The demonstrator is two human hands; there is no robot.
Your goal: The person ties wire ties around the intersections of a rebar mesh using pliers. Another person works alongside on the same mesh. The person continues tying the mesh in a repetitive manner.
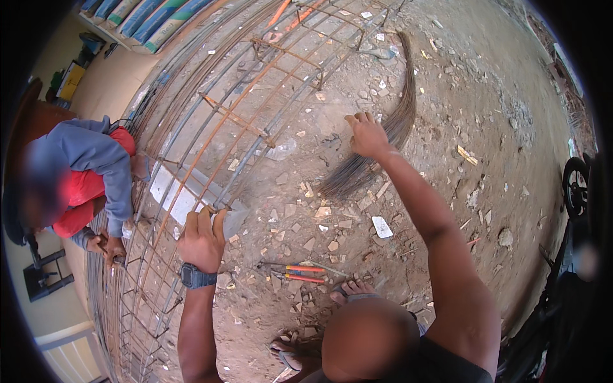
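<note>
A long steel rebar cage (258, 132), partly rusty, runs diagonally across the left side, with square stirrups along it. My left hand (202, 241), a dark watch on its wrist, is at the cage's near side, fingers bent at a bar beside a stirrup; its thumb is hidden. Out over the dirt, my right hand (370, 135) is held apart from the cage. Its fingers are loosely bent, somewhat spread, and nothing shows in them. Below that hand lies a twig broom (399, 121). Pliers or cutters with orange handles (305, 273) rest on the ground near my feet.
Across the cage at left, another person (96, 172) crouches with hands at the bars. Loose rods (185, 60) lie along the wall, near stacked bags (150, 22). Tile shards and rubble (335, 233) litter the dirt. A motorbike (575, 191) stands far right.
</note>
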